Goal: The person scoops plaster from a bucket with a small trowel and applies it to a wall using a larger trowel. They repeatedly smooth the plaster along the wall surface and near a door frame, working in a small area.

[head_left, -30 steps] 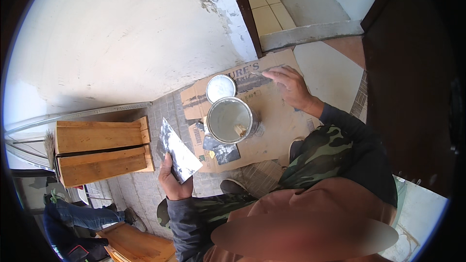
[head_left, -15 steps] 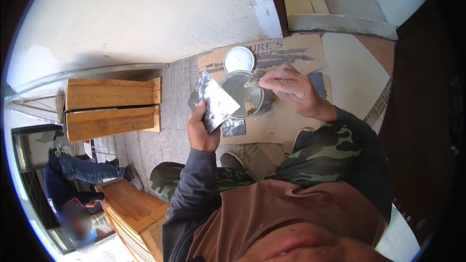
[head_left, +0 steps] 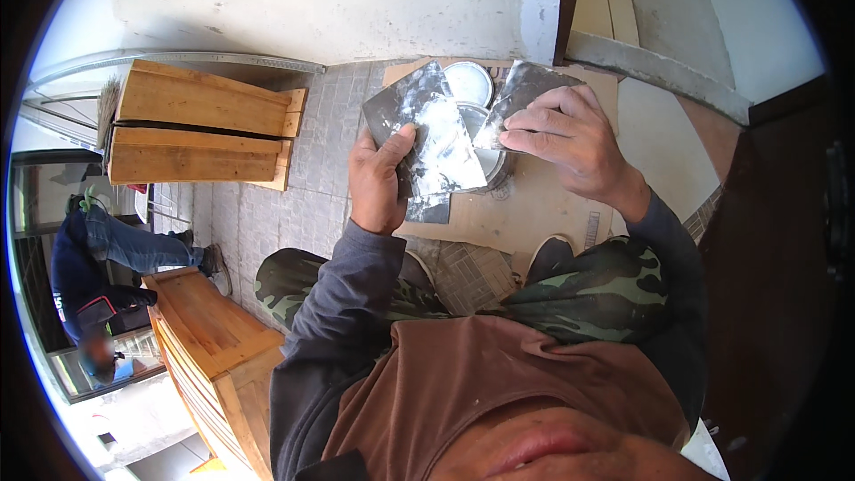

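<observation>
Scrapers, two flat metal blades smeared with white paste, are held up over the open can. The left hand point(head_left: 381, 180) wraps around the low end of the big scraper point(head_left: 426, 129), thumb pressed on its face. The right hand point(head_left: 570, 138) pinches the small scraper point(head_left: 524, 93) with its fingers closed on the blade. The two blades sit close together, and I cannot tell if they touch.

I think both blades are thin, stiff and light. The wet paste may make them slippery, and the edges look sharp, so the clean low end is the best place to hold.

Under them stands the round can point(head_left: 488, 160), with its lid point(head_left: 468, 82) just beside it, both on the far part of a sheet of cardboard point(head_left: 525, 209). Wooden crates point(head_left: 200, 125) stand well apart to the left, and a wooden bench point(head_left: 209, 334) sits near the left knee. Another person point(head_left: 98, 258) crouches far to the left. Nothing blocks the hands.
</observation>
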The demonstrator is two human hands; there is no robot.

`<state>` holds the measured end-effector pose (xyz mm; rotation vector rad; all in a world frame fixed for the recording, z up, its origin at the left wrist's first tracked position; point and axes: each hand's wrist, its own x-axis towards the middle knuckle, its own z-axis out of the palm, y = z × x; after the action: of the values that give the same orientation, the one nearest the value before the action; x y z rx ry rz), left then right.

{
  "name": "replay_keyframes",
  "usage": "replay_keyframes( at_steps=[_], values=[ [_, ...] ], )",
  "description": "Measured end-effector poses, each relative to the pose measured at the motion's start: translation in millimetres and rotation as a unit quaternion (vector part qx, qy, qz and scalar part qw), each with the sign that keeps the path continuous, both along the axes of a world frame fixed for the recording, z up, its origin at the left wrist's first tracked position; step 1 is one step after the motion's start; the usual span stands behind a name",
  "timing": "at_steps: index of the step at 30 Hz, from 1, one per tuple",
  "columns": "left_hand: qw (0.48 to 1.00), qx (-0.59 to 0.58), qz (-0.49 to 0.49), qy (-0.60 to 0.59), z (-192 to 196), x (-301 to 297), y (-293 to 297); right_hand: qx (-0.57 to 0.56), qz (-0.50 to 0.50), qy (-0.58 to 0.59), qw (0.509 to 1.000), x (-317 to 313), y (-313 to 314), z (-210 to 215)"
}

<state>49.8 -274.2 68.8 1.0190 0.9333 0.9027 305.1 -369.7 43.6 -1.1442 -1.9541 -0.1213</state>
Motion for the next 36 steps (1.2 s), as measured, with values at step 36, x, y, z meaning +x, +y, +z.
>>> replay_keyframes(
  at_steps=[36],
  values=[
    [0.983, 0.119, 0.131, -0.044, 36, -94, 34, -0.330, -0.059, 0.624, 0.706, 22, -39, -73]
  ],
)
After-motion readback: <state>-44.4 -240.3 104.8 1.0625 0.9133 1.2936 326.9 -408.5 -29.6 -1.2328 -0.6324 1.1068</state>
